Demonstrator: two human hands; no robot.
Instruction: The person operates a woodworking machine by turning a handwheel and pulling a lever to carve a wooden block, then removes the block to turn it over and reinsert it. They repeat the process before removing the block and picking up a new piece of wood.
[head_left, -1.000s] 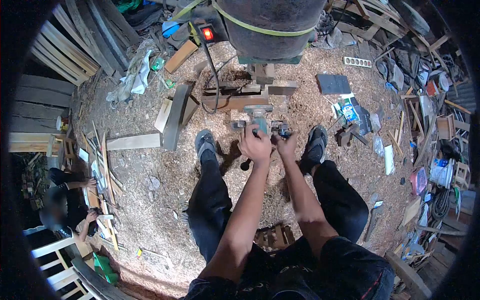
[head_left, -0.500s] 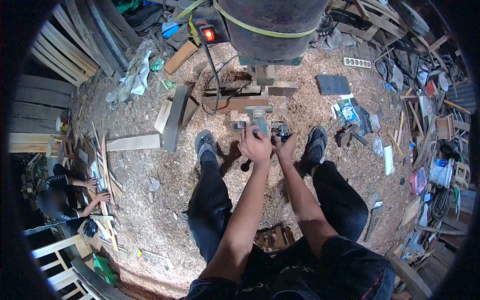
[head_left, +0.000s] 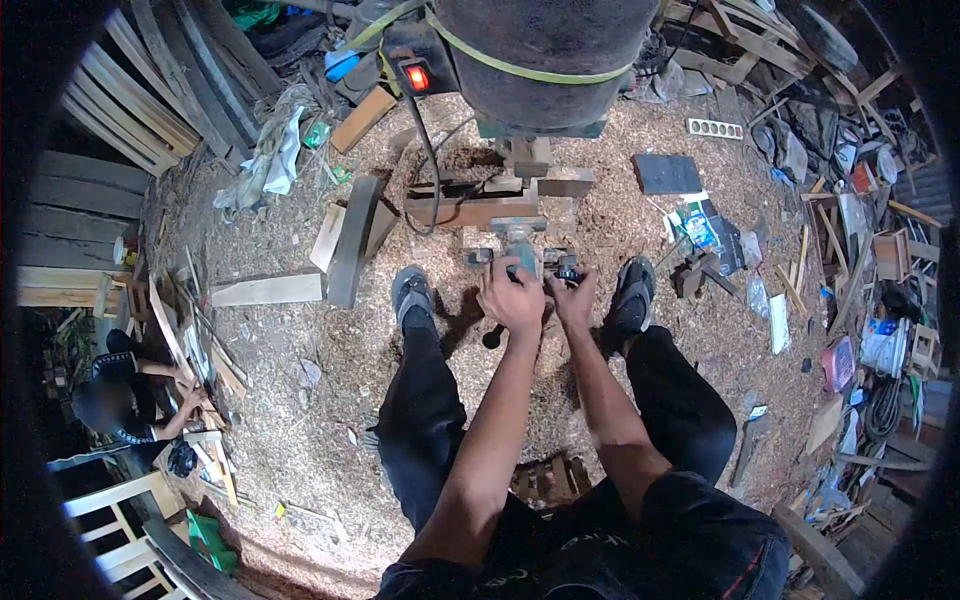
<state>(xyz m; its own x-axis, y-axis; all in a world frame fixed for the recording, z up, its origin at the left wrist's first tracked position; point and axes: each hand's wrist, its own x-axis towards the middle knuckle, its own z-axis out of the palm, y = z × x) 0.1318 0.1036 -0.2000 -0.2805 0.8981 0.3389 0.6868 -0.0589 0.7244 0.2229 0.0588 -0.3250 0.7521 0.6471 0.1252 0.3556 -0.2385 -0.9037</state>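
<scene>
Strip of pale wood [head_left: 171, 325] at far left leans more to the left than it did half a second ago, its lower end by the two hands of one seated co-worker [head_left: 140, 395], while the standing person's hands hold almost the same place. Next comes one pale board [head_left: 267, 290] lying crosswise on the floor, then one grey plank [head_left: 355, 240] set nearly lengthwise, and one left shoe [head_left: 411, 295]. Left hand [head_left: 512, 297] curls its fingers over the near end of one green tool [head_left: 517, 252], which sits on the chip-strewn floor between the two shoes. The tool's long axis runs straight away from the person, its crosspiece end pointing at the single big drum [head_left: 545, 95], and one black ball [head_left: 492, 338] shows just left of that wrist. Right hand [head_left: 572, 298], close beside, pinches one dark knob [head_left: 567, 274] between thumb and fingers; how firmly, I cannot tell. Further right are one right shoe [head_left: 634, 290], one dark slab [head_left: 667, 173] and one white power strip [head_left: 714, 129].
</scene>
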